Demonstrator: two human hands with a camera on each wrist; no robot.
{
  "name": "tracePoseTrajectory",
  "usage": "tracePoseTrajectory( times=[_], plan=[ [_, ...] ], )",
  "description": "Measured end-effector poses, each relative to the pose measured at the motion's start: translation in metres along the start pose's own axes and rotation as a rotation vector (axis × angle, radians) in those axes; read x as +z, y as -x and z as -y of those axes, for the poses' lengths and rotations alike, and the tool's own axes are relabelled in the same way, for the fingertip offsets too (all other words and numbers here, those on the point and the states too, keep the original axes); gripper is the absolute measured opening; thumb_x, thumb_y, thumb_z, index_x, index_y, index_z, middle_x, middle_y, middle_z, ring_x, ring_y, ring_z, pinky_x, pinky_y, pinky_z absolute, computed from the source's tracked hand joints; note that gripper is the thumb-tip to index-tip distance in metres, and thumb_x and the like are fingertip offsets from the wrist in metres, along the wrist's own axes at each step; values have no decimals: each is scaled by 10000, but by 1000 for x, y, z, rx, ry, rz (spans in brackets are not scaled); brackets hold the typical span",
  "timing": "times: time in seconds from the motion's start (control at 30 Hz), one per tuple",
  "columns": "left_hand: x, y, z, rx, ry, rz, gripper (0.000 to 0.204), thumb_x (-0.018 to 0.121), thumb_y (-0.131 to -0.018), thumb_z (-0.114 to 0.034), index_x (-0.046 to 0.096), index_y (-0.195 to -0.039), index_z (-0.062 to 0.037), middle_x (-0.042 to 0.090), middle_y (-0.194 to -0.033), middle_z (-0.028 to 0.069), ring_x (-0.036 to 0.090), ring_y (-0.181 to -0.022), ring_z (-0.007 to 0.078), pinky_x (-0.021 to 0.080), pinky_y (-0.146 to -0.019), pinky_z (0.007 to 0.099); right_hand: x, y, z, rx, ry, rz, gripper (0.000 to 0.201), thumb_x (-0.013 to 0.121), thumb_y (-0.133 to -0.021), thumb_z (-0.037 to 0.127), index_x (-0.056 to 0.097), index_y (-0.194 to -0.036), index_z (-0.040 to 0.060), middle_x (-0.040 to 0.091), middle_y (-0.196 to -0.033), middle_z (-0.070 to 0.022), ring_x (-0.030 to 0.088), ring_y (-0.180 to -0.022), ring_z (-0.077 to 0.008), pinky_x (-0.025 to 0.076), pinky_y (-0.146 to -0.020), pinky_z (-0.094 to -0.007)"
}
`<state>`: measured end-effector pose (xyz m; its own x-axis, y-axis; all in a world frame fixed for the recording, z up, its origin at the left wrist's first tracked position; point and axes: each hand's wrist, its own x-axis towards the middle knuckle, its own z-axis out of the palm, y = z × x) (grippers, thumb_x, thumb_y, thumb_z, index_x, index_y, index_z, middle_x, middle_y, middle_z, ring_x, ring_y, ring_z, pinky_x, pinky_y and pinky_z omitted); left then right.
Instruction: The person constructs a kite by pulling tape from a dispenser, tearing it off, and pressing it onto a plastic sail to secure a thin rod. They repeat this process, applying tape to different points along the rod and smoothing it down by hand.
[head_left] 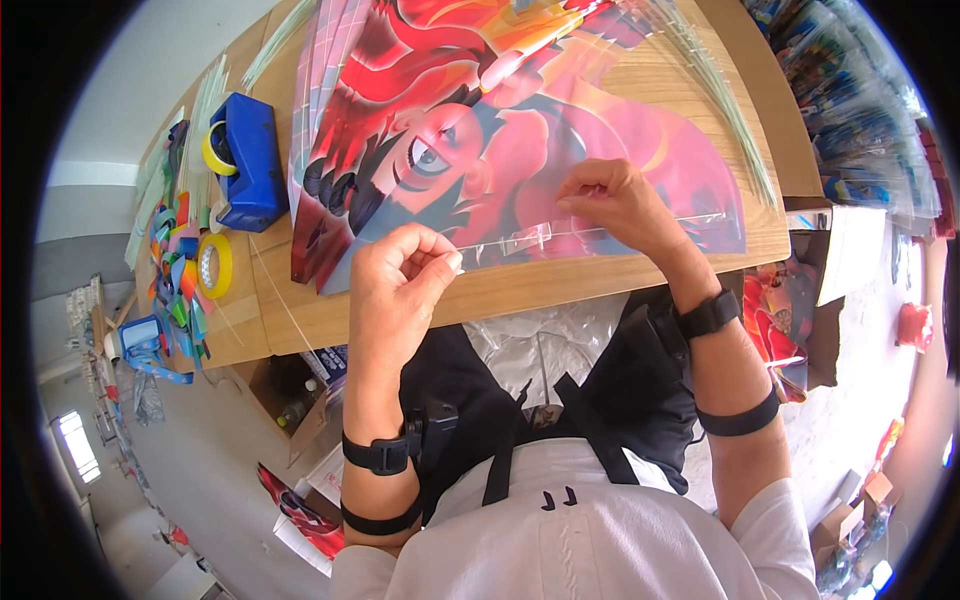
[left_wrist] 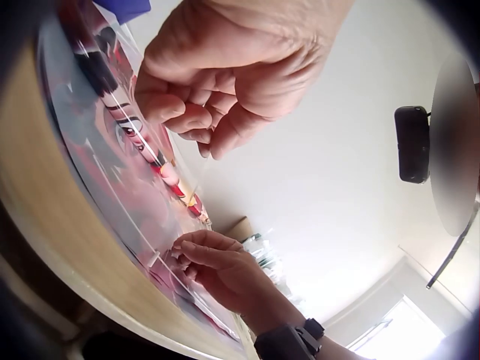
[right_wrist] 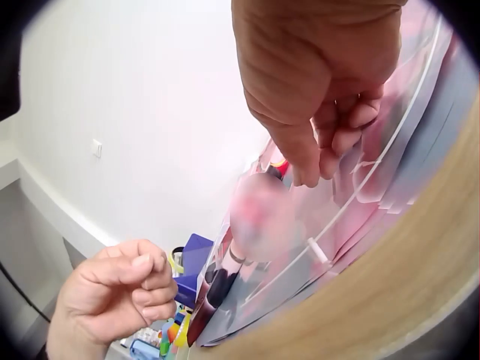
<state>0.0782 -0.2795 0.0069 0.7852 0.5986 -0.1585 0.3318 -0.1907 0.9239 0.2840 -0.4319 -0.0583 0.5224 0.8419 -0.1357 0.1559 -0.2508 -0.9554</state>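
Observation:
A large printed sheet (head_left: 510,150), red, pink and grey with a big drawn eye, lies on the wooden table. Along its near edge runs a thin pale rod (right_wrist: 352,196), with clear tape pieces (head_left: 540,237) across it. My left hand (head_left: 400,285) is over the sheet's near edge, fingers curled and thumb tip close to the index finger. Farther right, my right hand (head_left: 625,205) hovers over the sheet, its thumb and fingertips drawn together just above the rod in the right wrist view. Whether a thin clear piece sits between either hand's fingertips I cannot tell.
A blue tape dispenser (head_left: 250,165) stands left of the sheet, near a yellow tape roll (head_left: 215,266) and colourful ribbons (head_left: 180,280). Thin pale rods (head_left: 715,85) lie at the table's right side. Bagged goods (head_left: 850,110) are piled beyond it. The table's near edge (head_left: 400,320) borders my lap.

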Motion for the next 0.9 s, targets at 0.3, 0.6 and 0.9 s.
tracePoseTrajectory(
  times=[0.3,0.6,0.9],
  plan=[
    [7,7,-11,47,-6,51,58,638,-819,3,601,-774,8,534,-644,-37,455,-582,18,365,-534,188,5,-19,8,-126,137,265,85,623,-779,44,640,-822,-27,601,-695,-21,547,-647,-86,459,-611,-256],
    [1,4,-8,48,-3,33,58,627,-832,-9,604,-780,5,534,-669,-54,444,-602,0,339,-547,168,-4,-17,6,-208,273,84,87,578,-810,25,650,-846,-9,585,-676,-36,555,-638,-97,455,-617,-236],
    [5,-5,-11,5,-29,20,76,641,-822,-47,618,-771,6,531,-642,-48,418,-556,1,314,-503,180,6,43,-3,-80,102,-217,163,563,-640,-1,567,-803,1,583,-814,-66,545,-769,-187,463,-711,-310]
  ],
)
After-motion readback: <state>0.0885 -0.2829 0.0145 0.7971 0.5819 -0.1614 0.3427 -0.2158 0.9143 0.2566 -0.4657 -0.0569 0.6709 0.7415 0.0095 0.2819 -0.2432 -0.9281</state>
